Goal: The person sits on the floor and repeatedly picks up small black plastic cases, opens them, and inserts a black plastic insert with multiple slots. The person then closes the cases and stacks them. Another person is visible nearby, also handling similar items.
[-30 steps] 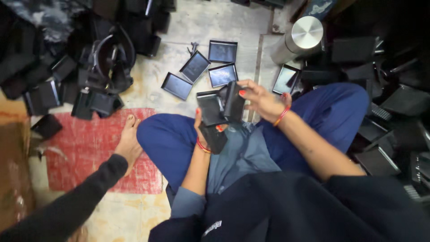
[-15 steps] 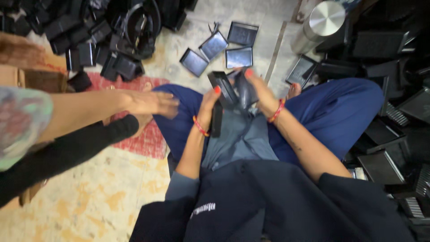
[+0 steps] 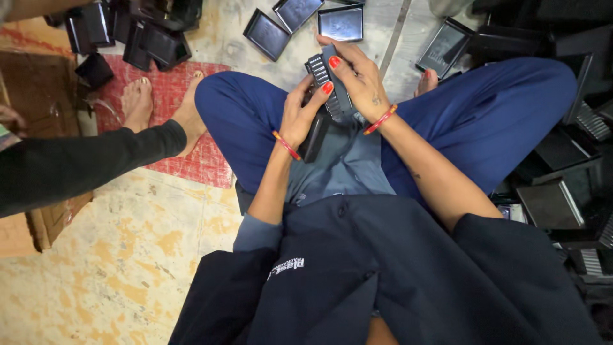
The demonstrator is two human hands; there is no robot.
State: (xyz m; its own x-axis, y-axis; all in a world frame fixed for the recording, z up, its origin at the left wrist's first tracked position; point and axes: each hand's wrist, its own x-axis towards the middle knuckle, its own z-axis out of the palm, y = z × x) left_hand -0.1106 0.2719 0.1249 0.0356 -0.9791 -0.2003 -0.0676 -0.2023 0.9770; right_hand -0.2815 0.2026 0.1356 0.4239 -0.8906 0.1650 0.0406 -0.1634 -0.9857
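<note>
Both hands on black ribbed parts over my lap.
My right hand (image 3: 361, 80) fingers grasp the ribbed black piece (image 3: 324, 76); my left hand (image 3: 300, 115) fingers clasp the black case (image 3: 314, 137) beneath it.

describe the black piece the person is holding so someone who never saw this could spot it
Start at the blue trousers of the person sitting cross-legged on the floor. Over the lap, the left hand and right hand grip a black ribbed case. Unlike the flat black trays lying on the floor beyond the knees, it is lifted and shows a row of ridges.
</note>
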